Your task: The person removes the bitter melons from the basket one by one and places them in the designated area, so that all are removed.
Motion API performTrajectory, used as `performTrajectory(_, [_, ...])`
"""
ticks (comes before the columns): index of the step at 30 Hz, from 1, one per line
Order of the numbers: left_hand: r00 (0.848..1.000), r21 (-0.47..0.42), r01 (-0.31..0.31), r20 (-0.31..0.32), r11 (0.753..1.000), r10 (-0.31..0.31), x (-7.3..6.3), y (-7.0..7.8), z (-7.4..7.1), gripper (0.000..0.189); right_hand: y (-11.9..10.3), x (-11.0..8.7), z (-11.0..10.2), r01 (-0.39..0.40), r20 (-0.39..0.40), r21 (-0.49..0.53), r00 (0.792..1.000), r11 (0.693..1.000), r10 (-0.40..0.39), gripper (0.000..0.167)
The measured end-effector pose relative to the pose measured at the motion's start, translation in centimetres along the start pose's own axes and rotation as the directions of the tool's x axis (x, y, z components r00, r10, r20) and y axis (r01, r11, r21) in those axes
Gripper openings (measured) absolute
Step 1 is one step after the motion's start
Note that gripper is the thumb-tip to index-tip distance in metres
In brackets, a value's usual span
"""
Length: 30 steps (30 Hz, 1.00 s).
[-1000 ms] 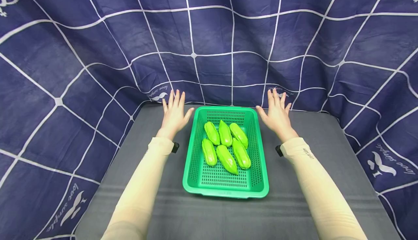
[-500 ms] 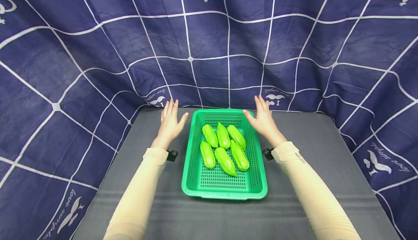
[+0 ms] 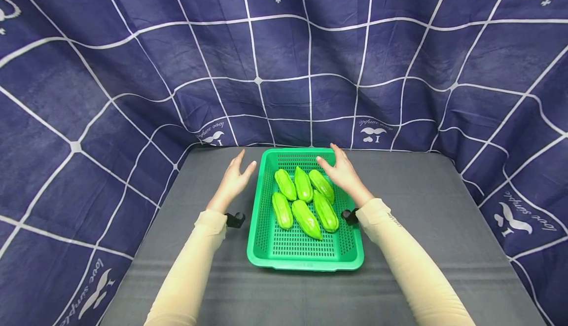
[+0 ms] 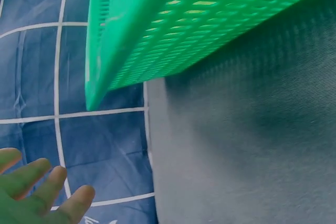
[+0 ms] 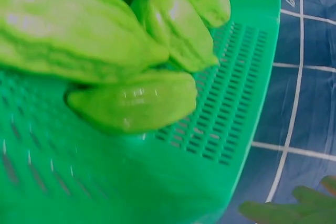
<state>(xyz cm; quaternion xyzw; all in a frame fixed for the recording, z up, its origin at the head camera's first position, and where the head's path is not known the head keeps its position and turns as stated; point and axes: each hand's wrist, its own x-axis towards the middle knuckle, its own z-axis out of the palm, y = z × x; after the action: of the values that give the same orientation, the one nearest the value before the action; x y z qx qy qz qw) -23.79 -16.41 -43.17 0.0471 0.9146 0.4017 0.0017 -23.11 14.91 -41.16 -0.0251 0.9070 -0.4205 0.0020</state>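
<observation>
A green plastic basket with slotted walls stands on the grey cloth. Inside lie several glossy, light-green, ridged vegetables, long and tapered like bitter gourds, in two rows. My left hand is just left of the basket, thumb spread, holding nothing. In the left wrist view its fingertips show below the basket's outer wall. My right hand reaches over the basket's far right part, thumb and fingers apart, close by the back-right vegetable. Its fingers show at the lower corner of the right wrist view.
A dark blue curtain with white grid lines hangs behind and on both sides of the grey-covered table. Black wrist cameras sit at the cream sleeves' cuffs, the right one over the basket's right rim.
My right hand has moved left and nearer, from beside the basket to over its right side. The left hand has come lower and turned. The head view has shifted slightly; the vegetables stay put.
</observation>
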Motion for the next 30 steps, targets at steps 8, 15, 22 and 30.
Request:
performTrajectory(8, [0.997, -0.075, 0.07, 0.05, 0.995, -0.066, -1.0, -0.9, 1.0, 0.071, 0.2, 0.4, 1.6, -0.048, 0.044, 0.015, 0.998, 0.999, 0.048, 0.078])
performTrajectory(15, [0.992, -0.138, 0.089, 0.096, 0.986, -0.076, -1.6, -1.3, 1.8, 0.071, 1.2, 0.7, 2.9, -0.112, 0.062, -0.004, 0.992, 0.994, 0.112, 0.08])
performTrajectory(22, [0.987, -0.159, 0.109, 0.138, 0.981, -0.087, -2.3, -1.6, 2.5, 0.068, 2.3, 1.0, 3.8, -0.15, 0.078, -0.041, 0.985, 0.988, 0.153, 0.077])
performTrajectory(30, [0.987, -0.144, 0.094, 0.145, 0.985, -0.073, -2.9, -1.9, 3.5, 0.064, 3.4, 0.9, 4.6, -0.194, 0.128, -0.107, 0.97, 0.975, 0.207, 0.075])
